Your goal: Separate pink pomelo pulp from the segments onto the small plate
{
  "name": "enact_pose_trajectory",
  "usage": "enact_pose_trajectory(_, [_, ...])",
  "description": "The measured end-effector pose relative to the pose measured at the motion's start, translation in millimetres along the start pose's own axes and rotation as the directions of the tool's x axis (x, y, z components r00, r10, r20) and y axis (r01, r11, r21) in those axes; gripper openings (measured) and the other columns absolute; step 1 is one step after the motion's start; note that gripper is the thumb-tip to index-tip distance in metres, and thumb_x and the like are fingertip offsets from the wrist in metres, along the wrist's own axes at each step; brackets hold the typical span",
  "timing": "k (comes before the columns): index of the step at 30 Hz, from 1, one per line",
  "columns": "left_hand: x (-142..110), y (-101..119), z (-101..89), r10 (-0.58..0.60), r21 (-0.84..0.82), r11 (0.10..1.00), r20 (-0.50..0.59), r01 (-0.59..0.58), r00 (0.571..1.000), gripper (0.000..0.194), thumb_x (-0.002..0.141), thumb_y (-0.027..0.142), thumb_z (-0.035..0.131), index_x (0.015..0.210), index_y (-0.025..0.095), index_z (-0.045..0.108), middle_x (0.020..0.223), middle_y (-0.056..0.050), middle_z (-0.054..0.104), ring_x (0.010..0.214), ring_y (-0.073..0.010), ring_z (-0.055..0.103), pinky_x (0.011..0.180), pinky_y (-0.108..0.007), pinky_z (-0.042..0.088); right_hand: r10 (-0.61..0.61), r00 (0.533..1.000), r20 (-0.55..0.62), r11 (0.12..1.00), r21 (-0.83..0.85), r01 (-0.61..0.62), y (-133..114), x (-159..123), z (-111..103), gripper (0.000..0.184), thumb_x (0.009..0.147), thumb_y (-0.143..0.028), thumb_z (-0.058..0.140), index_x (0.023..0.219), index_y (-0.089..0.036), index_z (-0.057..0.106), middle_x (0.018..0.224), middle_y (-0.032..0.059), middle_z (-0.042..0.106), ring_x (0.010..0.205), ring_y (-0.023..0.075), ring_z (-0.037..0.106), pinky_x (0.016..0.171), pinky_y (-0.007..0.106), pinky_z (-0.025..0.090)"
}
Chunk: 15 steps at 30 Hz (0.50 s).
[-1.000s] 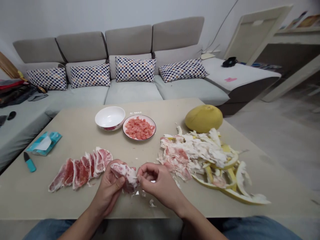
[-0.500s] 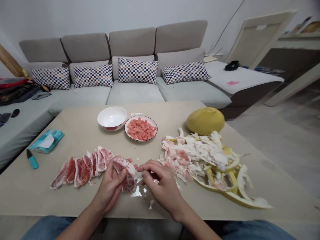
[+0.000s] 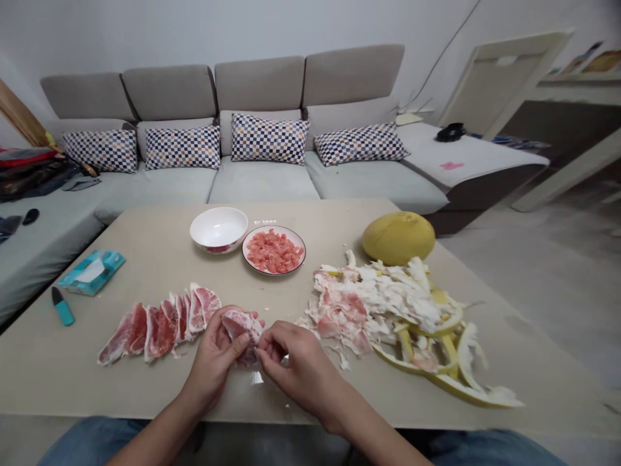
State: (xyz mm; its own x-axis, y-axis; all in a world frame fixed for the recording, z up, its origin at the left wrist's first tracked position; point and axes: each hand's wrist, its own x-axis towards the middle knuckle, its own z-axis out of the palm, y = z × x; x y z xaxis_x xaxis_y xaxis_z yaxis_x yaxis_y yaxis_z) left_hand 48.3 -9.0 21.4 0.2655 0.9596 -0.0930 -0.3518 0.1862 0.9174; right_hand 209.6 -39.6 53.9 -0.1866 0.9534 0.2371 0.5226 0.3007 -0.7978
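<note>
My left hand (image 3: 216, 349) is wrapped round a pomelo segment (image 3: 242, 327), pink with white membrane, held just above the table near its front edge. At the segment's right edge, my right hand (image 3: 294, 356) is closed in a pinch. What sits between its fingertips is too small to make out. A row of pomelo segments (image 3: 162, 323) leans together on the table to the left. Beyond my hands stands a dark-rimmed plate (image 3: 246, 260) heaped with peeled pink pulp (image 3: 274, 251).
A white bowl (image 3: 219, 226) stands beside the plate. Membrane scraps (image 3: 383, 298) and pomelo rind (image 3: 460, 387) are piled on the right, before a whole pomelo (image 3: 398, 238). A tissue pack (image 3: 92, 272) and a teal-handled knife (image 3: 63, 309) lie left. A sofa (image 3: 264, 178) stands behind.
My right hand has shifted slightly left, closer against the segment. The segment has turned a little in my left hand. The row of segments stays put.
</note>
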Motion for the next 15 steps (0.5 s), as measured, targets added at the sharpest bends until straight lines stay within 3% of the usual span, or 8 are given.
enact_pose_trajectory(5, [3, 6, 1.0, -0.178, -0.199, 0.961, 0.09, 0.193, 0.98, 0.03, 0.083, 0.022, 0.069, 0.109, 0.024, 0.054, 0.115, -0.006, 0.067, 0.105, -0.0232, 0.065, 0.093, -0.037, 0.048, 0.046, 0.993, -0.108, 0.99, 0.14, -0.03, 8, -8, -10, 0.013, 0.077, -0.008, 0.055, 0.07, -0.019, 0.057, 0.068, -0.0012, 0.061, 0.059, 0.0113, 0.057, 0.056, 0.021, 0.046])
enact_pose_trajectory(8, [3, 6, 0.9, -0.231, -0.251, 0.935, 0.103, 0.25, 0.968, 0.03, 0.083, 0.023, 0.068, 0.109, 0.024, 0.054, 0.109, -0.006, 0.067, 0.101, -0.0238, 0.067, 0.091, -0.038, 0.05, 0.096, 0.971, -0.22, 0.986, 0.157, -0.062, 15, -9, -24, 0.013, 0.084, -0.012, 0.052, 0.087, -0.02, 0.062, 0.083, 0.0021, 0.067, 0.069, 0.0129, 0.062, 0.062, 0.023, 0.049])
enact_pose_trajectory(11, [2, 5, 2.7, -0.206, -0.238, 0.946, 0.081, 0.22, 0.975, 0.027, 0.081, 0.022, 0.07, 0.105, 0.023, 0.057, 0.105, -0.004, 0.066, 0.101, -0.0218, 0.066, 0.09, -0.034, 0.05, 0.023, 0.976, -0.215, 0.993, 0.12, 0.003, 17, -9, -27, 0.019, 0.088, -0.015, 0.053, 0.102, -0.023, 0.065, 0.091, 0.0041, 0.068, 0.077, 0.0146, 0.063, 0.066, 0.025, 0.051])
enact_pose_trajectory(15, [1, 0, 3.3, -0.097, -0.133, 0.986, 0.027, 0.1, 0.995, 0.031, 0.078, 0.02, 0.073, 0.105, 0.023, 0.057, 0.102, -0.001, 0.065, 0.1, -0.0165, 0.062, 0.087, -0.026, 0.048, -0.066, 0.988, -0.139, 0.991, 0.107, 0.082, 13, -9, -7, 0.016, 0.081, -0.019, 0.067, 0.097, -0.019, 0.066, 0.082, 0.0034, 0.063, 0.065, 0.0137, 0.059, 0.06, 0.026, 0.049])
